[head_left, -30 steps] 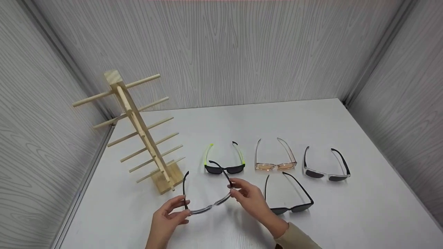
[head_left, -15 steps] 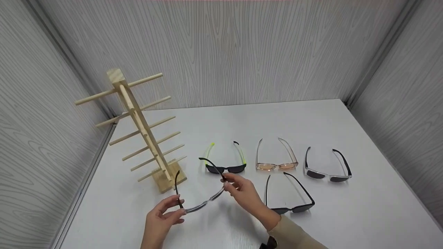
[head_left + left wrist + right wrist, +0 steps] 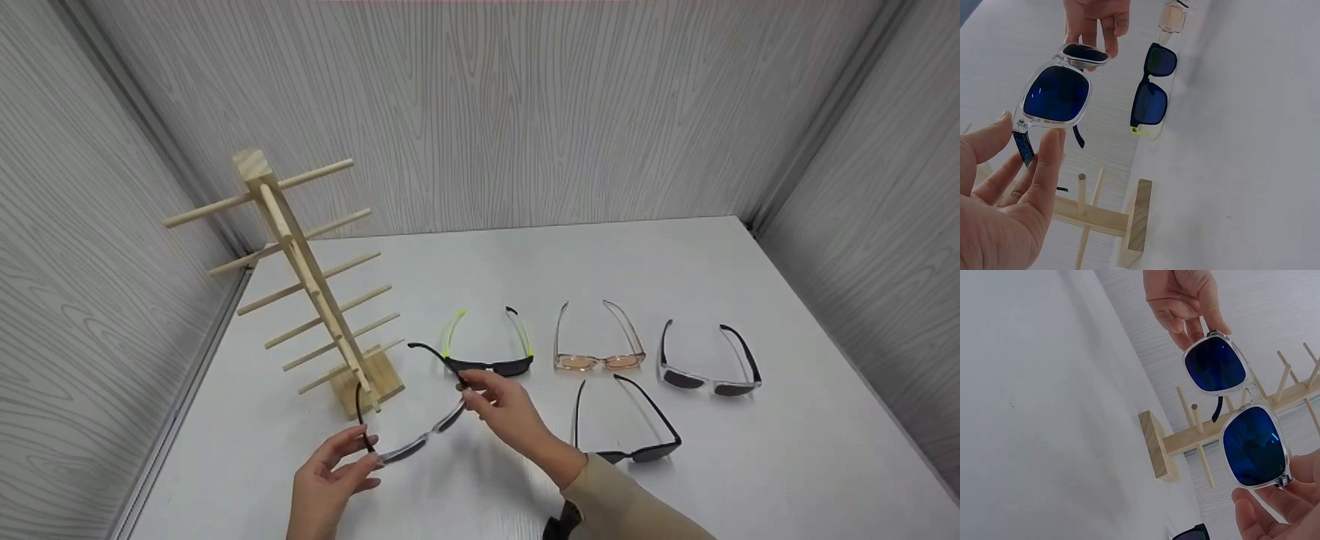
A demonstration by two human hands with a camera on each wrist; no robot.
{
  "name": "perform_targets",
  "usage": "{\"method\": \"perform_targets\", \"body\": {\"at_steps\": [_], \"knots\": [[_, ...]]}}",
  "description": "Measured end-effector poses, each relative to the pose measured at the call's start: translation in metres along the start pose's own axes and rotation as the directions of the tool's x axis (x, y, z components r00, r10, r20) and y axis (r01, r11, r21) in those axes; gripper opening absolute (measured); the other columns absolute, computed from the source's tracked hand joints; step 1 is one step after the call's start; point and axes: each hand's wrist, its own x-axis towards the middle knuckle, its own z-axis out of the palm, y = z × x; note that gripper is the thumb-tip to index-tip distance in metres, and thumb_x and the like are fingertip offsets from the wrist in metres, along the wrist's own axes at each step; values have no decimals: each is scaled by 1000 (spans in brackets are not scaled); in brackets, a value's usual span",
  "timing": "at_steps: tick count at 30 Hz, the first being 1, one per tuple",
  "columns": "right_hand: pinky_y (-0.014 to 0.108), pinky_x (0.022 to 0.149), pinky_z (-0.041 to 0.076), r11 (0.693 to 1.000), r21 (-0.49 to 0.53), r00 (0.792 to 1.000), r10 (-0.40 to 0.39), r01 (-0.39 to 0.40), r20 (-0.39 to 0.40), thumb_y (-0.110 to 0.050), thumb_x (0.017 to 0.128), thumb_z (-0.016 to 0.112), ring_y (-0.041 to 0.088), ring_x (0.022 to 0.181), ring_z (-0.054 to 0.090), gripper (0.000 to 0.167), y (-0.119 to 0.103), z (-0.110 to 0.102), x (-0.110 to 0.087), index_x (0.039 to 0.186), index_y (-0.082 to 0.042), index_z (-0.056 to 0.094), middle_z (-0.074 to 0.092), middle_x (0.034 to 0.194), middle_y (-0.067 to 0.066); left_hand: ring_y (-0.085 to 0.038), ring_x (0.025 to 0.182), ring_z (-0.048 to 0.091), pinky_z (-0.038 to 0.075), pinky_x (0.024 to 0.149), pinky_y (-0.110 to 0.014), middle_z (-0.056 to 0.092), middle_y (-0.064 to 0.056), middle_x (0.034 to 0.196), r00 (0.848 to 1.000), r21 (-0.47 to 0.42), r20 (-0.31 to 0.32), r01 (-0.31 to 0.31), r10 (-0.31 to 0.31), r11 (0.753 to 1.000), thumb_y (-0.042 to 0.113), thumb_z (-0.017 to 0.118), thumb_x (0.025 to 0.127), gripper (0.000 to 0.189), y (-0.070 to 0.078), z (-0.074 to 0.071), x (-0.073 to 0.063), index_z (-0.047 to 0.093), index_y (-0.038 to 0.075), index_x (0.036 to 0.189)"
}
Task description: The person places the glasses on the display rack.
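Both hands hold one pair of sunglasses (image 3: 406,450) with a clear frame, dark blue lenses and black temples spread apart. My left hand (image 3: 328,472) pinches it by the left hinge, and my right hand (image 3: 510,418) pinches the right hinge. In the head view the temples point away from me, toward the wooden display stand (image 3: 311,289), and the left temple tip overlaps the stand's base. Reflective lenses (image 3: 1057,94) show in the left wrist view. In the right wrist view the stand's pegs (image 3: 1196,417) appear behind the glasses.
Several other sunglasses lie on the white table (image 3: 480,270): a black and neon-green pair (image 3: 511,367), a clear peach pair (image 3: 598,363), a clear-framed dark pair (image 3: 709,382) and a black pair (image 3: 651,452) beside my right forearm. Grained panels (image 3: 480,112) enclose the table.
Both hands have carried the sunglasses left, closer to the stand's base. The right temple now crosses in front of the neon-green pair's left lens. The other glasses stay put.
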Motion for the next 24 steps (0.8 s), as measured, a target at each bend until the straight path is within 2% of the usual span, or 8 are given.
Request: {"method": "perform_targets", "body": {"at_steps": [6,15,24], "knots": [[21,64,48,1000,-1,1000,-2,2,0,-3,93,55,27,84,64,26,-4,9,5,117,3,59,64,103,13,-26,85,66,55,69,-37,60,-16,114,999,-5,-36,19,-19,1000,11,77,75,51,0,-6,1,57,7,122],[19,62,47,1000,5,1000,-13,13,7,-4,92,56,29,85,64,26,-9,19,13,118,1,59,64,105,15,-23,84,67,55,66,-36,60,-16,117,998,53,-60,-15,19,998,7,73,79,47,0,-16,4,56,8,123],[22,63,49,999,-20,1000,-28,28,10,-5,92,56,28,85,64,27,-5,30,26,118,0,59,63,108,17,-19,85,66,55,68,-35,57,-15,121,995,47,-104,8,-3,999,8,73,81,48,2,-21,12,54,11,124]]}}
